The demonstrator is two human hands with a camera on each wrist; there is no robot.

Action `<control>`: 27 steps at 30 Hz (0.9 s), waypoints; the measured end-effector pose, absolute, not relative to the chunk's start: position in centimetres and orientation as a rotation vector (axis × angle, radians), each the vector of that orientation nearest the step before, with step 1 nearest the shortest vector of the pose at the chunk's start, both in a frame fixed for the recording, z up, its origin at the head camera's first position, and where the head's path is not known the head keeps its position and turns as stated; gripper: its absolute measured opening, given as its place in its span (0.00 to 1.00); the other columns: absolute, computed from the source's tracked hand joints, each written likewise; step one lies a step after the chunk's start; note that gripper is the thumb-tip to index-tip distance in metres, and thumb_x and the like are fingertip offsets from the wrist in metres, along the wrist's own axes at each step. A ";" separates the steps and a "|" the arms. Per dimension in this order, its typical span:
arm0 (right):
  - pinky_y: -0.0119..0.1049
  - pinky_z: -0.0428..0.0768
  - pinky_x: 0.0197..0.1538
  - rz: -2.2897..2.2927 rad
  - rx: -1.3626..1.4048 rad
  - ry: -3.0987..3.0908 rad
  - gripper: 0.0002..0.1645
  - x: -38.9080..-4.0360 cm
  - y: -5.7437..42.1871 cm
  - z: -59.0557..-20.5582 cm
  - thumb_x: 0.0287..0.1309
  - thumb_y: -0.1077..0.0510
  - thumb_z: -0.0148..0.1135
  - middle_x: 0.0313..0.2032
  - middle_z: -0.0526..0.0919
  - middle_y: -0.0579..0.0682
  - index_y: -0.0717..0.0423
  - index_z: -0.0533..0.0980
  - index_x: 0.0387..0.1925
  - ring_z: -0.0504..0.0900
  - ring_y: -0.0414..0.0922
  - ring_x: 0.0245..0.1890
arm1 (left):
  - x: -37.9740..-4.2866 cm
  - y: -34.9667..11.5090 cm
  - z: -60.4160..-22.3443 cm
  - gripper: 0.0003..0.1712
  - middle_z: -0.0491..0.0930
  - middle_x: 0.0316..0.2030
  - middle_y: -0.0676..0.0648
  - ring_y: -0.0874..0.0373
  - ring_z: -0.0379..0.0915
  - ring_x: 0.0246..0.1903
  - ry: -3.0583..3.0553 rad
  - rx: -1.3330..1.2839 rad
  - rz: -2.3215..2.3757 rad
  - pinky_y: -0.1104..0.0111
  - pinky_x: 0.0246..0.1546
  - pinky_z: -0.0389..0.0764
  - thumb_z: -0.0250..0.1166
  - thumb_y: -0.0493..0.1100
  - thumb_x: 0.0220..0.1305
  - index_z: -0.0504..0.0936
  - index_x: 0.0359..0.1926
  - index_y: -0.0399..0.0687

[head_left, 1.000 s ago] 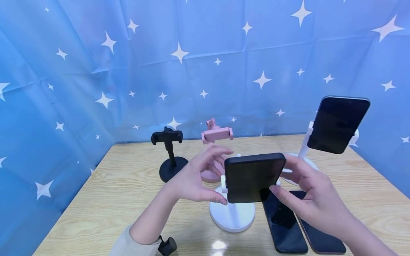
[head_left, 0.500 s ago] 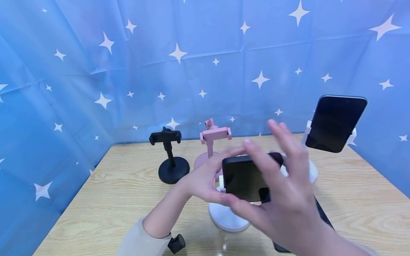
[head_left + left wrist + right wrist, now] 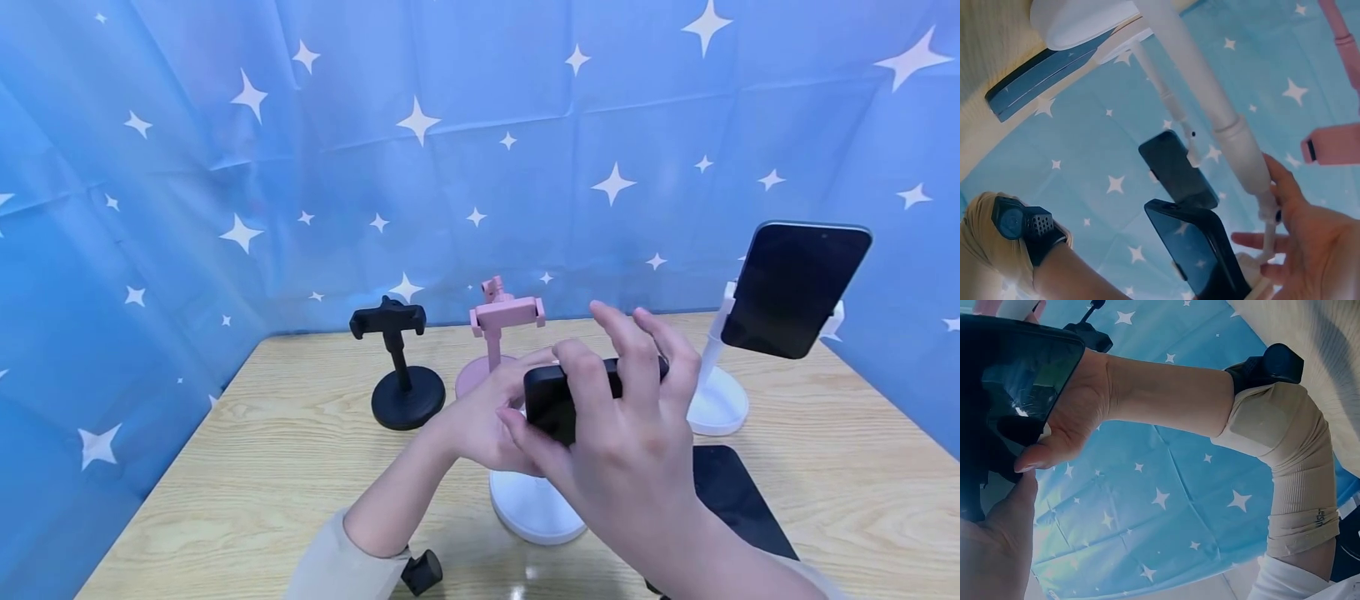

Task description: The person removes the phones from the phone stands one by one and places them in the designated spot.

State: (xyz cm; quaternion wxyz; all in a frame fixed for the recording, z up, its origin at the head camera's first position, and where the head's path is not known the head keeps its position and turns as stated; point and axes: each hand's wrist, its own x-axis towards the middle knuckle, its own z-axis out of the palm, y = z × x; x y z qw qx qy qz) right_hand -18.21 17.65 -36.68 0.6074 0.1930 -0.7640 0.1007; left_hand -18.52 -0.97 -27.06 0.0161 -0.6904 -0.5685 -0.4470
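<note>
In the head view a black phone [image 3: 551,410] is clamped sideways in a white phone stand [image 3: 538,510] with a round base. My left hand [image 3: 487,421] reaches behind the phone. The left wrist view shows its fingers curled round the neck joint of the stand [image 3: 1238,140], just behind the clamped phone [image 3: 1194,250]. My right hand [image 3: 637,442] covers most of the phone's screen from the front. Its thumb is at the phone's left side and its fingers bend over the top edge. In the right wrist view both thumbs meet near the phone [image 3: 1029,369].
A black phone stand [image 3: 405,392] and a pink phone stand [image 3: 506,315] stand at the back. On the right another white stand [image 3: 716,404] holds a second phone [image 3: 798,292]. A dark phone [image 3: 738,496] lies on the wooden table [image 3: 262,483], partly behind my right forearm.
My right hand has moved left from the phone's right edge to across its front, thumb now at its left side. My left hand has moved right, in behind the phone.
</note>
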 end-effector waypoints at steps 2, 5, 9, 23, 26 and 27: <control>0.67 0.45 0.59 0.220 0.421 -1.764 0.51 -18.1 17.3 -36.6 0.10 0.22 0.70 0.54 0.72 0.54 0.43 0.77 0.43 0.64 0.61 0.60 | -18.6 -1.0 -27.1 0.33 0.70 0.41 0.41 0.56 0.69 0.42 -1.774 -2.147 -1.390 0.68 0.48 0.72 0.71 0.32 0.36 0.67 0.46 0.35; 0.68 0.46 0.56 0.212 0.398 -1.760 0.49 -17.8 16.8 -36.4 0.11 0.22 0.70 0.53 0.72 0.55 0.44 0.77 0.41 0.65 0.60 0.58 | -18.6 -1.1 -27.1 0.34 0.71 0.40 0.40 0.56 0.70 0.40 -1.808 -2.143 -1.404 0.68 0.47 0.73 0.71 0.31 0.36 0.66 0.47 0.35; 0.69 0.50 0.49 0.208 0.414 -1.742 0.41 -16.6 15.7 -34.7 0.18 0.29 0.71 0.46 0.75 0.54 0.49 0.77 0.37 0.67 0.61 0.54 | -18.8 -1.2 -27.1 0.35 0.72 0.41 0.39 0.57 0.70 0.40 -1.881 -2.134 -1.426 0.69 0.47 0.73 0.71 0.31 0.36 0.64 0.48 0.34; 0.69 0.49 0.45 0.230 0.400 -1.737 0.40 -19.1 17.1 -37.3 0.13 0.30 0.72 0.46 0.75 0.51 0.41 0.77 0.38 0.67 0.61 0.52 | -19.0 -1.3 -27.0 0.40 0.72 0.43 0.39 0.58 0.68 0.42 -1.936 -2.228 -1.477 0.69 0.48 0.73 0.70 0.31 0.35 0.61 0.52 0.34; 0.68 0.50 0.46 0.271 0.403 -1.778 0.41 -18.8 17.3 -37.2 0.11 0.28 0.72 0.48 0.74 0.52 0.39 0.77 0.37 0.64 0.62 0.54 | -18.9 -1.5 -26.7 0.41 0.71 0.46 0.39 0.59 0.67 0.45 -1.982 -2.216 -1.425 0.69 0.51 0.71 0.73 0.33 0.35 0.63 0.52 0.34; 0.67 0.50 0.47 0.284 0.407 -1.793 0.41 -18.8 17.4 -37.2 0.11 0.27 0.71 0.49 0.74 0.52 0.39 0.77 0.37 0.63 0.62 0.55 | -18.9 -1.6 -26.7 0.42 0.71 0.47 0.40 0.59 0.67 0.46 -1.998 -2.217 -1.424 0.69 0.52 0.70 0.74 0.34 0.34 0.63 0.53 0.34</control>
